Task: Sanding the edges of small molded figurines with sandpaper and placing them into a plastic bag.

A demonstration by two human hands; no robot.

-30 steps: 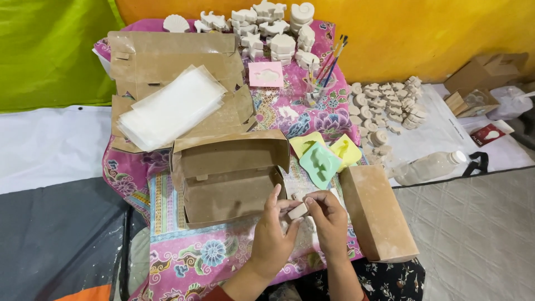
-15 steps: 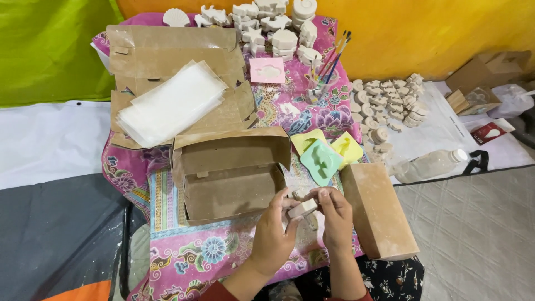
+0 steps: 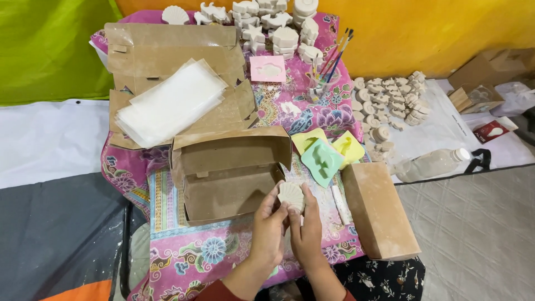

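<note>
Raised and turned face-up since 0.5 s earlier, the white plaster scallop shell [image 3: 291, 196], matte and ribbed in a fan, is gripped by the fingertips of both the left hand [image 3: 269, 228] and right hand [image 3: 306, 229], just beside the open brown cardboard box [image 3: 225, 174] on the floral cloth [image 3: 189, 256].

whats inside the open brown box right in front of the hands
The open cardboard box shows only bare brown walls and floor. Its near corner is hidden by the left hand and the white shell cast, also held by the right hand.
</note>
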